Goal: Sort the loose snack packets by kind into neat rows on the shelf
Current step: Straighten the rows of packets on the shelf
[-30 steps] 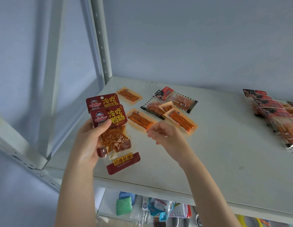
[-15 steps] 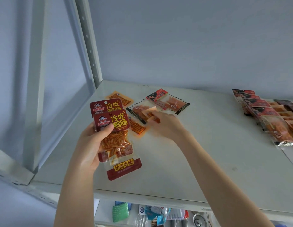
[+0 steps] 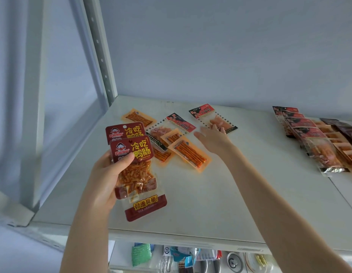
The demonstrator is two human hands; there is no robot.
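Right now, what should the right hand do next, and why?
Probably pinch the red-and-black-topped packet that the right hand touches and carry it to the seemingly matching row at right; the left hand holds two red packets.

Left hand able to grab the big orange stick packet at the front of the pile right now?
Probably not: the left hand grips two red packets, so it is full. The orange stick packet itself lies uncovered on top.

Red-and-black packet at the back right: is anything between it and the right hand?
Nothing visible. The right hand has its fingers on the clear end of the red-and-black packet; the orange stick packets sit off to its left, not in between.
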